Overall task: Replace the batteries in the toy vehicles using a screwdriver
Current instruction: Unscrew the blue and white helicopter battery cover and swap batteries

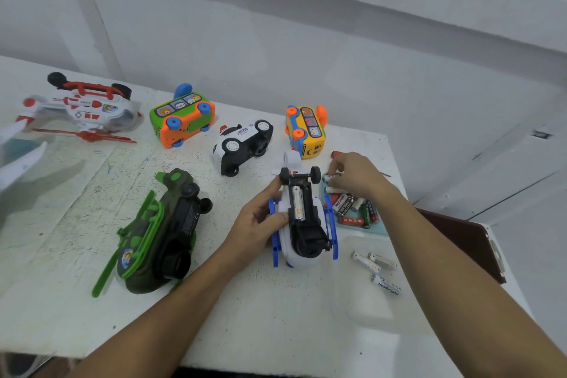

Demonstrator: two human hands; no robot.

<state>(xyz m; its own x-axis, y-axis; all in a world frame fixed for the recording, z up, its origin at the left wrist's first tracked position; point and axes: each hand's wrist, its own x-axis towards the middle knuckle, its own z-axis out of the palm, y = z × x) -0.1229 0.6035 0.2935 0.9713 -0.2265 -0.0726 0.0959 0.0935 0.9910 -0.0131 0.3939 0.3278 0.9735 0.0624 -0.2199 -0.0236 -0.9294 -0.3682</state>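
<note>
Helicopter [306, 242], white with blue skids, lies belly-up at the near middle of the desk [76, 193]. My left hand [260, 224] grips its side with fingers curled round the body, and its battery bay stands open with one white battery [298, 202] seated inside. My right hand [352, 176] reaches over the pale-blue tray [383, 230] just right of the toy, fingertips pinching a white cell [329, 178] at the far end among mixed batteries. Three loose white batteries [366, 263] lie on the desk nearer me, and a green helicopter [159, 233] lies overturned to the left.
</note>
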